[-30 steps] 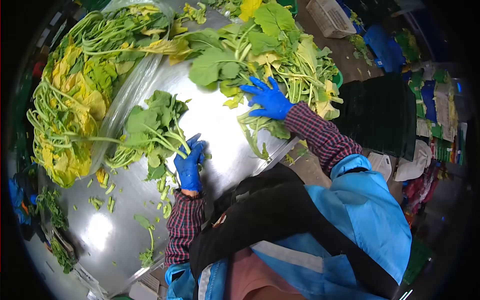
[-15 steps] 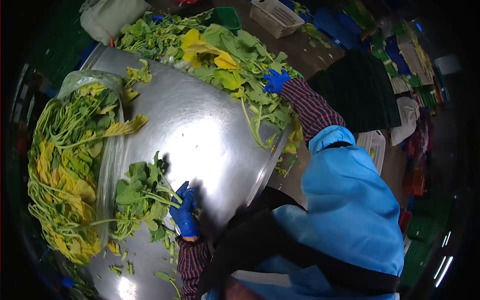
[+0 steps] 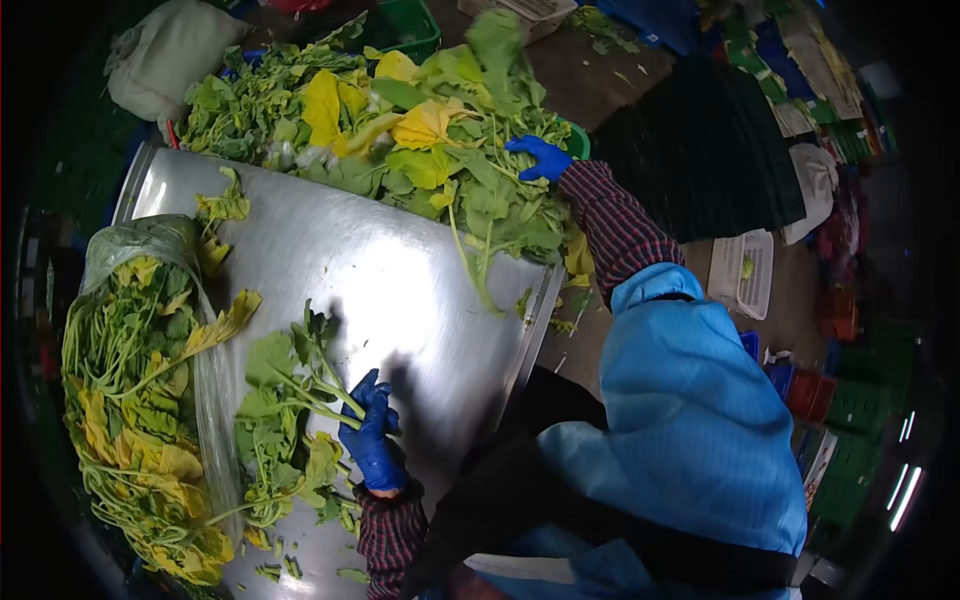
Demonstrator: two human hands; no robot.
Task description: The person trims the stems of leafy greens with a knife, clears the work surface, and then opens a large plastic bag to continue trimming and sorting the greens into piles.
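Observation:
My left hand (image 3: 373, 432), in a blue glove, is closed round the stems of a bunch of leafy greens (image 3: 275, 375) over the metal table (image 3: 330, 250). My right hand (image 3: 540, 160), also blue-gloved, is at the right edge of a heap of green and yellow leaves (image 3: 430, 160) on the far side of the table. Its fingers point left, and the thumb and fingers touch or hover over stalks; whether it grips one is unclear. At the left lies a clear plastic bag (image 3: 212, 400) full of greens with yellowed leaves (image 3: 140, 430).
Cut stem pieces (image 3: 290, 567) lie at the table's near edge. A white sack (image 3: 175, 60) and a green crate (image 3: 410, 30) stand beyond the heap. To the right are a dark cloth (image 3: 690, 150), a white basket (image 3: 742, 275) and a red crate (image 3: 810, 395).
The view has shifted, so the table and bag appear lower and further left. My right hand has moved slightly left along the heap, and a leafy stalk above it stands raised and blurred. My left hand still holds its bunch.

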